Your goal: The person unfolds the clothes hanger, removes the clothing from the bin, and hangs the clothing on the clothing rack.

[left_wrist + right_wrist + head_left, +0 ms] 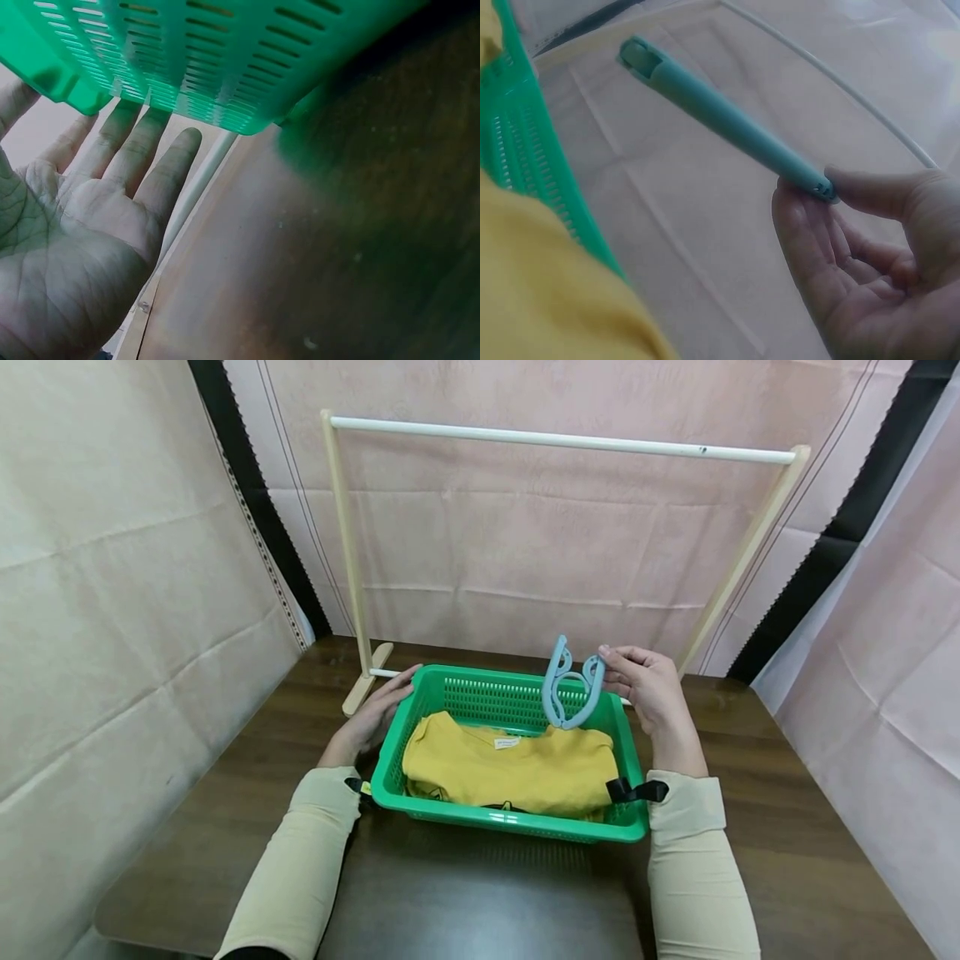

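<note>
A light blue folding clothes hanger [572, 693], folded into a narrow U, hangs over the back right part of a green basket [517, 832]. My right hand [645, 681] pinches one end of it between thumb and fingertips; the right wrist view shows the hanger [727, 124] edge-on, sloping up from the grip. In the basket lies a folded yellow shirt [510, 768] with a white neck label. At the basket's back left corner is my left hand [378, 714]. Its fingers are straight in the left wrist view, fingertips right at the perforated basket wall [217, 60].
Behind the basket stands a rack with a white top bar [555, 439] and pale wooden side posts [347, 535]. Its left foot [367, 679] sits on the brown table [480, 902], close to my left hand. Pale cloth walls [112, 568] surround the table.
</note>
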`<action>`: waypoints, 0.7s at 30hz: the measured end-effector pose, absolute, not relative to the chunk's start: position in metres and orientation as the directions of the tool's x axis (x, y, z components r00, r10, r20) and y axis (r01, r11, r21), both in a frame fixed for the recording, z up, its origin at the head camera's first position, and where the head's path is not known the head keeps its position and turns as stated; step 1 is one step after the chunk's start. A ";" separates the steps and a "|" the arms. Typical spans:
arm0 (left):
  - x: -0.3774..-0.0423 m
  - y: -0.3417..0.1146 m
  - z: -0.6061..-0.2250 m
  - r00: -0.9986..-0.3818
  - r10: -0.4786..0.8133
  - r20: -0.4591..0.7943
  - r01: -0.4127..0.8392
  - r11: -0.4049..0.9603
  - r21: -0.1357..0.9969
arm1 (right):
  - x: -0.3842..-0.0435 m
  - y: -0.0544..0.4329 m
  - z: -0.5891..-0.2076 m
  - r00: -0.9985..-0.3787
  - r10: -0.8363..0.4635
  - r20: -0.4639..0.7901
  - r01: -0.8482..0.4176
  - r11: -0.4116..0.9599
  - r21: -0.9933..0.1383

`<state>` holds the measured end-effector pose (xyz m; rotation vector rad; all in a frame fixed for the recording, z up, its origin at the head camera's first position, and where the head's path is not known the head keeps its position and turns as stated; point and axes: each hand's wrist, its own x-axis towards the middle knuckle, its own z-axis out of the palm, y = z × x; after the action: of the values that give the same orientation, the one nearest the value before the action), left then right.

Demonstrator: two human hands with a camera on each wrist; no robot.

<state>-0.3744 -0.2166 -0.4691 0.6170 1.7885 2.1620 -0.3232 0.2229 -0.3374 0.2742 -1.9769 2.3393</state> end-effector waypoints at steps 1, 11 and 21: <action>-0.375 -0.216 -0.469 -0.875 0.461 0.148 0.058 -0.205 0.977 | -0.323 0.223 -0.337 -0.982 -0.063 0.179 -0.167 -0.171 -0.971; -0.376 -0.215 -0.466 -0.879 0.455 0.143 0.046 -0.218 0.975 | -0.324 0.223 -0.335 -0.982 -0.035 0.185 -0.178 -0.149 -0.973; -0.375 -0.216 -0.468 -0.885 0.447 0.130 0.039 -0.207 0.978 | -0.323 0.222 -0.338 -0.982 -0.045 0.186 -0.178 -0.147 -0.973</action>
<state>-0.3752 -0.2162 -0.4678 0.5720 1.7806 2.1761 -0.3234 0.2219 -0.3379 0.2610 -1.9912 2.2998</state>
